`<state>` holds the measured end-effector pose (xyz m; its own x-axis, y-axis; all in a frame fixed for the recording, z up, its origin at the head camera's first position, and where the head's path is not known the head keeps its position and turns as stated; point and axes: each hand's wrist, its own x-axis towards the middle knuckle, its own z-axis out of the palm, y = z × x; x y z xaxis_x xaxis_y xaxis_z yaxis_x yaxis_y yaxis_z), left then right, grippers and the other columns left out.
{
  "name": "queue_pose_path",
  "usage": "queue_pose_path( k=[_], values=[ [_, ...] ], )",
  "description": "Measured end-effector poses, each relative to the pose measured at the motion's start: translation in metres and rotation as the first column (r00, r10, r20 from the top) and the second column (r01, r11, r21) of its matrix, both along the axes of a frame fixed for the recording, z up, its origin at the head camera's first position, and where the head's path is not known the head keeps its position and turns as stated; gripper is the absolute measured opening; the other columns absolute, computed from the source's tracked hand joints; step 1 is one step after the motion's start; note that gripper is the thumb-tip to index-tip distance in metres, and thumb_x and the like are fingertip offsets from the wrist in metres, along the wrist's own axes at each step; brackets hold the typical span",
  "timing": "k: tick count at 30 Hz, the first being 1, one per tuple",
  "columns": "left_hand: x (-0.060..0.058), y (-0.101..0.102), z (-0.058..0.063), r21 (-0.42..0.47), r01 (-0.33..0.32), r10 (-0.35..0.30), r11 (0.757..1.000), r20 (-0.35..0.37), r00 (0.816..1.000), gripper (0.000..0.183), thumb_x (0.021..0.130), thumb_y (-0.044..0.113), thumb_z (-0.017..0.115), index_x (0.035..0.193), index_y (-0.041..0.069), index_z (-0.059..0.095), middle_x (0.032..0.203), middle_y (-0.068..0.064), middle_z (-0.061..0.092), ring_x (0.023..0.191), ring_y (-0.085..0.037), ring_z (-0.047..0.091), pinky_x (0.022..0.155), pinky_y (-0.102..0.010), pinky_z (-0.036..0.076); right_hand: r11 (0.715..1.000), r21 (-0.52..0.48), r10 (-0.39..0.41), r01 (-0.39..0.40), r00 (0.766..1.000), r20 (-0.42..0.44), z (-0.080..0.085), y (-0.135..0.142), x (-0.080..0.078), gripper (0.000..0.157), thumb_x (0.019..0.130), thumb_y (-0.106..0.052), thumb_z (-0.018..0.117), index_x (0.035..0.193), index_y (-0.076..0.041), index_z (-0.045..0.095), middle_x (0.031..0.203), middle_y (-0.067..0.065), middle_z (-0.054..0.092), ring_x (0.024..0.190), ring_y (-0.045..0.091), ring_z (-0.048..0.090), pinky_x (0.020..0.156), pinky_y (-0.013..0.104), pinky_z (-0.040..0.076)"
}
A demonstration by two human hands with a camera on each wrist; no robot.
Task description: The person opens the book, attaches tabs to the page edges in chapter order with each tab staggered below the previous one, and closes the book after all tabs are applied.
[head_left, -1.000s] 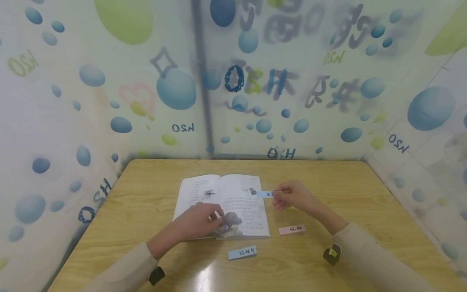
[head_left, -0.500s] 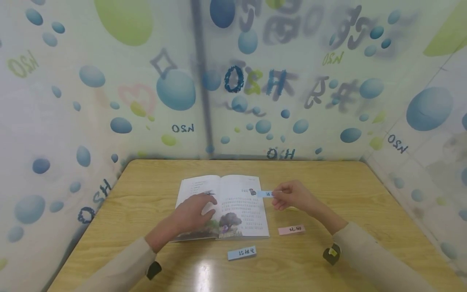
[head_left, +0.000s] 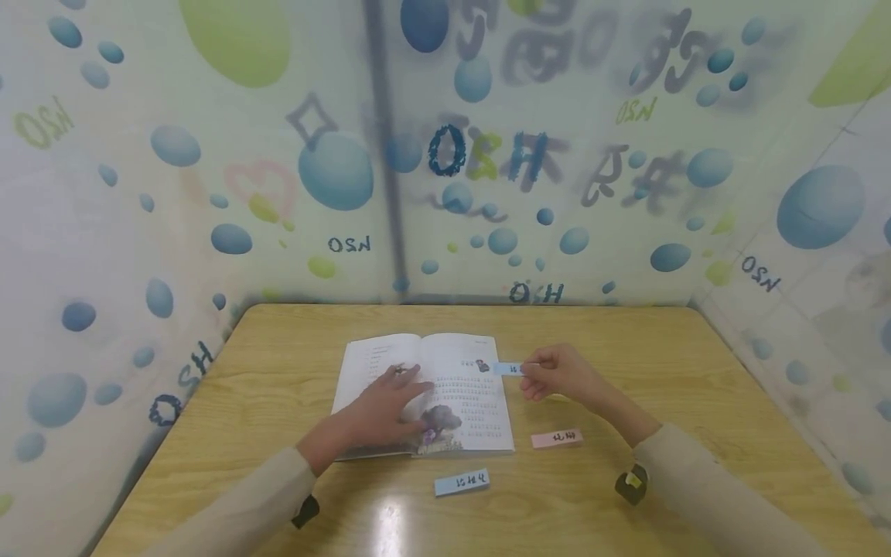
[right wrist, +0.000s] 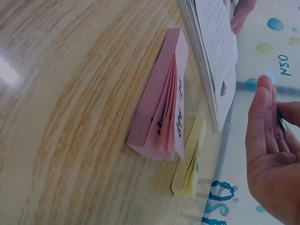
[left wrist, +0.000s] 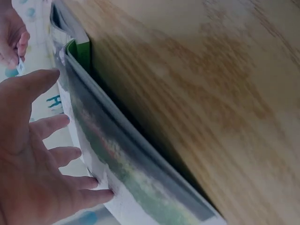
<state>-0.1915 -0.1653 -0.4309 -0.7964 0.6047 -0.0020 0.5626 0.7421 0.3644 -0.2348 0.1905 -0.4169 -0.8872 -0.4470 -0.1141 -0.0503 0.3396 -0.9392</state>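
Observation:
An open book [head_left: 476, 422] with printed text and pictures lies on the table. My left hand [head_left: 376, 414] spreads its fingers over the left page, reaching across the fold; in the left wrist view the fingertips are right at the page [left wrist: 140, 194]. At the book's right edge, my right hand [head_left: 564, 377] pinches a blue sticky note [head_left: 506, 369] with handwriting between thumb and fingers. The note's free end overlaps the right page beside a small drawing. Part of the note is hidden by the fingers.
A blue sticky-note pad [head_left: 462, 483] lies in front of the book. To the book's right are a pink pad [right wrist: 161, 103] with fanned sheets and a yellow pad [right wrist: 190, 159], mostly hidden under the right hand in the head view. Patterned walls [head_left: 592, 193] border the wooden table [head_left: 292, 333].
My left hand drew back leftward over the left page, then moved right again with its fingers spreading. The right hand and its blue sticky note stay almost still, shifting very slightly right.

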Motion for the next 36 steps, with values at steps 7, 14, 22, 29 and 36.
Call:
queue_pose_path(
  k=[7, 14, 22, 29, 36],
  values=[
    [0.003, 0.009, -0.004, -0.094, -0.058, 0.067, 0.994, 0.100, 0.993, 0.078, 0.095, 0.057, 0.062, 0.161, 0.025, 0.034, 0.167, -0.014, 0.017, 0.145, -0.056, 0.012, 0.107, -0.075, 0.021, 1.000, 0.014, -0.006, 0.006, 1.000, -0.012, -0.005, 0.001, -0.004, 0.033, 0.102, -0.018, 0.065, 0.113, 0.013, 0.065, 0.096, 0.025, 0.071, 0.086, 0.033, 0.072, 0.075, 0.037, 0.061],
    [0.004, 0.014, -0.003, -0.136, -0.067, 0.079, 0.988, 0.087, 0.993, 0.077, 0.096, 0.056, 0.062, 0.161, 0.025, 0.034, 0.167, -0.013, 0.017, 0.145, -0.056, 0.014, 0.104, -0.077, 0.023, 0.998, 0.044, -0.032, 0.034, 0.999, -0.034, -0.007, 0.002, -0.011, 0.032, 0.102, -0.018, 0.063, 0.113, 0.012, 0.065, 0.096, 0.022, 0.071, 0.087, 0.034, 0.072, 0.075, 0.038, 0.061],
    [0.005, 0.016, -0.004, -0.140, -0.082, 0.096, 0.987, 0.099, 0.990, 0.075, 0.096, 0.054, 0.062, 0.160, 0.025, 0.035, 0.167, -0.013, 0.016, 0.145, -0.057, 0.012, 0.105, -0.077, 0.022, 0.997, 0.045, -0.056, 0.057, 0.998, -0.006, -0.012, -0.001, -0.019, 0.029, 0.102, -0.014, 0.063, 0.113, 0.012, 0.065, 0.095, 0.023, 0.072, 0.084, 0.031, 0.073, 0.075, 0.039, 0.061],
    [0.007, 0.016, -0.001, -0.136, -0.083, 0.099, 0.987, 0.112, 0.989, 0.075, 0.096, 0.052, 0.062, 0.160, 0.024, 0.035, 0.167, -0.013, 0.016, 0.145, -0.056, 0.010, 0.105, -0.077, 0.022, 0.998, 0.038, -0.046, 0.046, 0.999, -0.006, -0.010, -0.003, -0.017, 0.028, 0.102, -0.013, 0.063, 0.111, 0.013, 0.065, 0.094, 0.023, 0.072, 0.084, 0.032, 0.073, 0.074, 0.038, 0.061],
    [0.007, 0.015, 0.000, -0.136, -0.082, 0.097, 0.987, 0.113, 0.989, 0.075, 0.096, 0.052, 0.063, 0.160, 0.024, 0.035, 0.167, -0.013, 0.016, 0.146, -0.055, 0.010, 0.105, -0.077, 0.022, 0.998, 0.047, -0.042, 0.043, 0.999, -0.006, -0.007, -0.005, -0.015, 0.026, 0.102, -0.012, 0.063, 0.109, 0.012, 0.067, 0.093, 0.022, 0.072, 0.084, 0.033, 0.073, 0.073, 0.038, 0.061]
  ],
)
